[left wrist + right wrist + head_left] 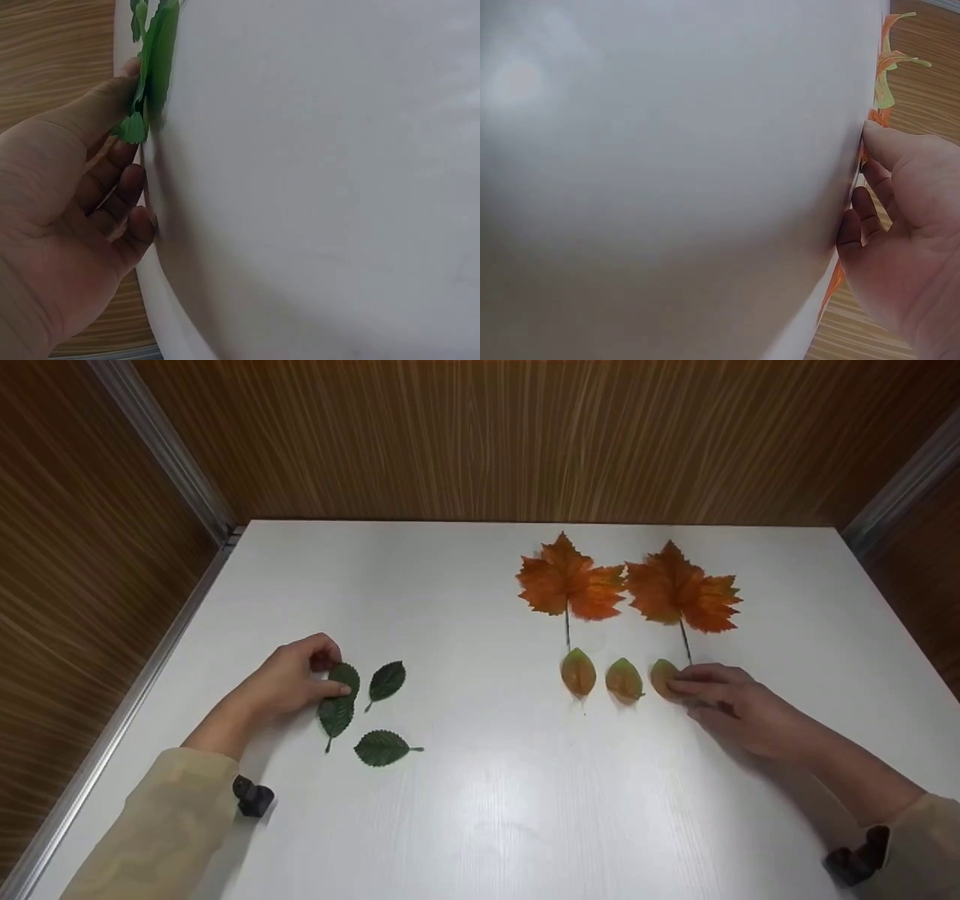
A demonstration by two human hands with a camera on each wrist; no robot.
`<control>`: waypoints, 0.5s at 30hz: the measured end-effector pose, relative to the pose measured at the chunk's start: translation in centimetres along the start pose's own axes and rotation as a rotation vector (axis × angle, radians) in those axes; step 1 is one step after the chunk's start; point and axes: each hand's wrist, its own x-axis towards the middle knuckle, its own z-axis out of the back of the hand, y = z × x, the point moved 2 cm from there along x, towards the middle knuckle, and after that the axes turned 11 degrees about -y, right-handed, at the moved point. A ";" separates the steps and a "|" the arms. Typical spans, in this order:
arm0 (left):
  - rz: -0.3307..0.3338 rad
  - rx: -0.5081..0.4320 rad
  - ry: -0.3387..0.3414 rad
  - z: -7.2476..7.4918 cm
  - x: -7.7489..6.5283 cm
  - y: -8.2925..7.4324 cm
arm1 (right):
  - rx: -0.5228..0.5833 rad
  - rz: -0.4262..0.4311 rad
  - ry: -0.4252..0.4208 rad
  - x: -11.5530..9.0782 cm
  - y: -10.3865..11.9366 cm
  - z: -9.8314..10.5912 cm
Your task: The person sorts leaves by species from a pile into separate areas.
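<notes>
My left hand (289, 675) pinches a dark green toothed leaf (344, 675) between thumb and fingers. That leaf overlaps another green leaf (336, 715) below it. Two more green leaves lie just right of the hand, one upper leaf (387, 681) and one lower leaf (382, 748). On the other side, my right hand (739, 709) pinches the right edge of a small yellow-brown leaf (663, 679), its fingertips partly covering it. In the right wrist view, the thumb (885, 144) is close against the table surface.
Two small yellow-brown leaves, a left one (578, 672) and a middle one (625, 681), lie in a row with the pinched one. Behind them are two orange maple leaves, left (562, 577) and right (675, 585), stems toward me. Wooden panels (480, 442) enclose the white table (480, 810).
</notes>
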 end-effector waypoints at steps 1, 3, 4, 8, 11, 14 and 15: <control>0.006 -0.007 0.002 0.0 0.0 0.0 | -0.001 0.000 0.000 0.0 0.0 0.0; 0.006 -0.022 0.004 0.0 0.0 -0.1 | 0.002 0.000 -0.001 0.1 0.0 0.0; 0.008 -0.031 0.006 0.1 0.0 -0.1 | 0.004 0.000 -0.002 0.1 0.0 0.0; -0.012 -0.064 -0.001 0.3 0.0 -0.2 | 0.009 0.003 -0.005 0.2 -0.1 -0.1; -0.020 -0.088 -0.026 0.6 0.1 -0.5 | 0.011 0.010 -0.008 0.2 -0.2 -0.1; 0.002 -0.133 -0.054 1.1 0.5 -1.1 | 0.009 0.025 -0.016 0.2 -0.3 -0.2; 0.011 -0.151 -0.061 1.2 0.7 -1.4 | 0.007 0.030 -0.019 0.1 -0.3 -0.2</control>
